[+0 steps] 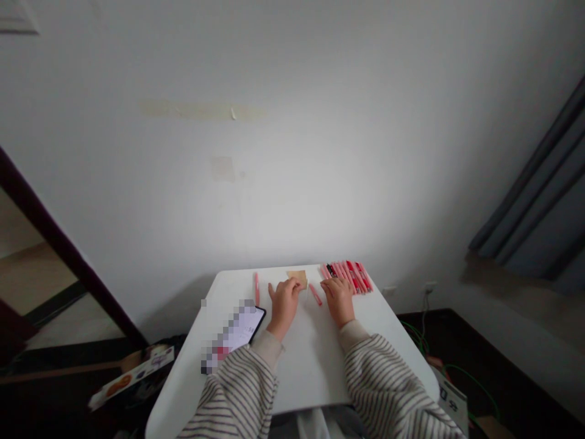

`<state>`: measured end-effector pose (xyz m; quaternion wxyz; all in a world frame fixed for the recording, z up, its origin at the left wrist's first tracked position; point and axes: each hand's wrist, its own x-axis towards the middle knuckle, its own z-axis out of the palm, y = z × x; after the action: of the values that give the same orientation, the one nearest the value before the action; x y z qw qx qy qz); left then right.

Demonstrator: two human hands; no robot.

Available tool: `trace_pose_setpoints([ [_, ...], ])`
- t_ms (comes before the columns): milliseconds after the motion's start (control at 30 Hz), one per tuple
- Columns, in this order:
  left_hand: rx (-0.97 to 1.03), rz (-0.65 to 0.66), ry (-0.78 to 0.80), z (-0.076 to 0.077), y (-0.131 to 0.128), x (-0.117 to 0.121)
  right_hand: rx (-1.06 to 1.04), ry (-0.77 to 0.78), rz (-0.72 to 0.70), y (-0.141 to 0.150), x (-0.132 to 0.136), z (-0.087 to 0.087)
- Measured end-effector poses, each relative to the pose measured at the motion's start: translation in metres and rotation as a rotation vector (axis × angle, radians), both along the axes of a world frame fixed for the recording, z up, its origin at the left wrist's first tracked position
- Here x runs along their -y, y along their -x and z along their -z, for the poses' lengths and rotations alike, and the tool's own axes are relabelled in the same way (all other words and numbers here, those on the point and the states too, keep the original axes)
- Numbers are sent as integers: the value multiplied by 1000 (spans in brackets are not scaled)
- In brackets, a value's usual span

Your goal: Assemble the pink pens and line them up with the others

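My left hand (285,302) is over the far part of the white table, its fingertips closed at the edge of a small piece of brown paper (298,276). One outer finger sticks out to the left. A short pink pen-like stick (315,294) lies slanted on the table between my hands. To its right, my right hand (339,300) rests palm down with loosely bent fingers, and I see nothing held in it. It partly covers a row of pink and red pens (359,277), one with a black part. Another pink pen (256,289) lies left of my left hand.
A phone (242,332), partly pixelated, lies on the left of the white table (311,372). The table's far edge stands close to a grey wall (320,152). Boxes and green cables (475,378) are on the floor at right, and a dark curtain (539,225) hangs there.
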<state>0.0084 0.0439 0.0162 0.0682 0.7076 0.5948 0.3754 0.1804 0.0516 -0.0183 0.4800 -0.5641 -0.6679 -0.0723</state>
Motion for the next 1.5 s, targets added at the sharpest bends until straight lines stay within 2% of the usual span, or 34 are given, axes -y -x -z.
trace_pose_setpoints([
  [200, 15, -3, 21, 6, 0, 0, -36, 90, -6, 2, 2, -4],
  [367, 27, 18, 48, 7, 2, 2, -52, 135, -12, 3, 3, -6],
  [533, 22, -14, 47, 6, 1, 4, -52, 194, -52, 4, 4, -6],
  [700, 14, -55, 25, 4, 0, 8, -61, 150, -72, 5, 2, -1],
  [867, -6, -70, 17, 4, -3, 12, 17, 79, -107, 7, 3, 3],
  [1100, 7, -80, 0, 8, -3, 10, 74, 82, -164, 10, 6, 1],
  [1500, 70, -74, -6, 7, -5, 12, 8, 122, -278, 12, 10, -5],
])
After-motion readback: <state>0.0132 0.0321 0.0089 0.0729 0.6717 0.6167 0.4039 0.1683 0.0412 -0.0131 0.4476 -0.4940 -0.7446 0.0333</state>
